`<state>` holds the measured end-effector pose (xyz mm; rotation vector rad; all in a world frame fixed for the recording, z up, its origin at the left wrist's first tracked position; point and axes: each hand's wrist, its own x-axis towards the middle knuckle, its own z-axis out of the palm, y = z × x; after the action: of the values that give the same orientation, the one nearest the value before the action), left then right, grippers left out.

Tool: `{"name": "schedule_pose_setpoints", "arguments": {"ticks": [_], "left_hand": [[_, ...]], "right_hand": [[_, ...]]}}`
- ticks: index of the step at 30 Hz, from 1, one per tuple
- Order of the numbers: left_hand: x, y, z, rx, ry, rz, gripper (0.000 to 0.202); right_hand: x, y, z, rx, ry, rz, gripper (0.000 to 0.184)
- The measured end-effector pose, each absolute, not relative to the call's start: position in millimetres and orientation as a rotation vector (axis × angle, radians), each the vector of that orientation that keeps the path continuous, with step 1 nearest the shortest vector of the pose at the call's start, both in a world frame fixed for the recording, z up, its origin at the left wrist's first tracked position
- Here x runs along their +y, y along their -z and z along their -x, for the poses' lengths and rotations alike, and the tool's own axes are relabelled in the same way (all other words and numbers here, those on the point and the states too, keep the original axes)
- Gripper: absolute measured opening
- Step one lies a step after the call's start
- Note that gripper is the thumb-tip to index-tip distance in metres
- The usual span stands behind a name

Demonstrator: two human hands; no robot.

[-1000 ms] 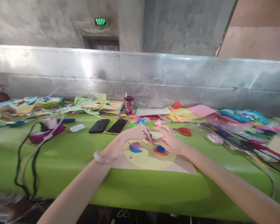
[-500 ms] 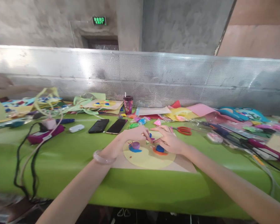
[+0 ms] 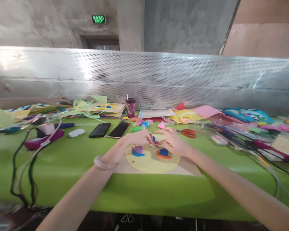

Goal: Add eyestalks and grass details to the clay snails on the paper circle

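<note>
A pale yellow round shape point(image 3: 151, 165) lies on a beige sheet point(image 3: 188, 170) in front of me. On it sit a purple cap-like piece point(image 3: 138, 149) over blue clay point(image 3: 137, 154) and a dark blue cap-like piece point(image 3: 163, 151) over orange clay point(image 3: 167, 157). My left hand point(image 3: 140, 137), open, reaches down with a finger outstretched to the sheet's middle. From the other side comes my right hand point(image 3: 172, 141), open, its index finger stretched out and another fingertip low at the same spot. Small coloured bits there are partly hidden by my fingers; I see nothing gripped.
Two phones point(image 3: 100, 130), a white case point(image 3: 76, 132) and a purple power strip point(image 3: 43, 140) lie left. Behind are a drink cup point(image 3: 130, 108), clay packets point(image 3: 144, 124) and red-handled scissors point(image 3: 188, 133). A glue gun point(image 3: 274, 150) with cables lies right. Another person's arm point(image 3: 31, 101) reaches in far left.
The view has shifted slightly. My hands stay at nearly the same spot on the sheet. The other person's arm at far left has moved lower.
</note>
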<state>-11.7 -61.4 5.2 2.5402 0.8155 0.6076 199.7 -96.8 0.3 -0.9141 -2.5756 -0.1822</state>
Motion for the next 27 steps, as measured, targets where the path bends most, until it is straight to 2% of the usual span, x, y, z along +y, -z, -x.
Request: {"name": "schedule_pose_setpoints", "arguments": {"ticks": [4,27], "left_hand": [[-52.1,-4.9,12.7,0.720,-0.419,-2.627,0.041],[-51.8,-2.5,11.0,0.756,-0.316,-2.754,0.045]], "right_hand": [[-96.6,-0.5,-200.2,-2.578,0.181,0.955,0.038],[-93.5,2.0,-203.0,-2.518,0.186,0.947,0.036]]}}
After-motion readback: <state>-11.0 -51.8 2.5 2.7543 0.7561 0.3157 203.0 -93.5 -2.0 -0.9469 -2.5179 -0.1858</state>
